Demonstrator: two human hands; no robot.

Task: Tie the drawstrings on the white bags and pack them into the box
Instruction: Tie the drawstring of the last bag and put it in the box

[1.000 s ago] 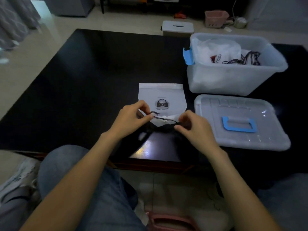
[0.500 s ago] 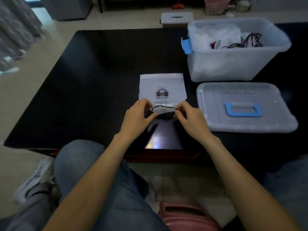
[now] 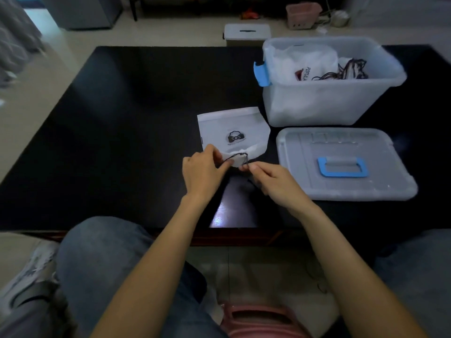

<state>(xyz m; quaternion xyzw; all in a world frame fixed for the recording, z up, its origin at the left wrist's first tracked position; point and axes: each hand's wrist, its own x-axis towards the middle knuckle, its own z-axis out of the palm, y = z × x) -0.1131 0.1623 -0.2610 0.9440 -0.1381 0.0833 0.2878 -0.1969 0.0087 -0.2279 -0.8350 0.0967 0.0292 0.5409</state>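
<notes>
Both the left hand (image 3: 203,170) and right hand (image 3: 273,180) pinch the thin black drawstring (image 3: 238,157) of the flat white logo-printed bag (image 3: 231,132) (mouth already gathered); pulling evenly apart should cinch the knot.

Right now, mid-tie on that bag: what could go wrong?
1. The drawstring is thin and dark against the black table; the left hand and right hand only pinch it, so an end could slip and the knot loosen.
2. The white bag lies loose, so pulling may drag it instead of cinching.
3. The box already holds bags with tangled strings; the next one may snag.
</notes>
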